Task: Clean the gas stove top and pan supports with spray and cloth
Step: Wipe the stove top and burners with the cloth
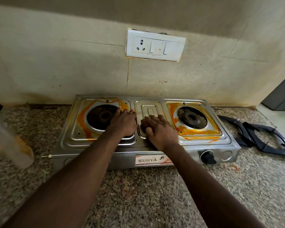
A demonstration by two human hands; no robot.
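Observation:
A steel two-burner gas stove [224,142] sits on the granite counter, smeared with orange stains around both burners. My left hand [123,124] lies flat at the right edge of the left burner [104,116], fingers straight. My right hand [158,130] rests flat on the raised centre panel [150,107], fingers spread. Neither hand holds anything. Two black pan supports [266,139] lie stacked on the counter to the right of the stove. A clear spray bottle [10,142] stands at the far left, blurred. No cloth is in view.
A white socket and switch plate [155,45] is on the stained tiled wall behind the stove. The black control knob [208,157] faces me on the stove front. Speckled granite counter [138,195] runs in front of the stove.

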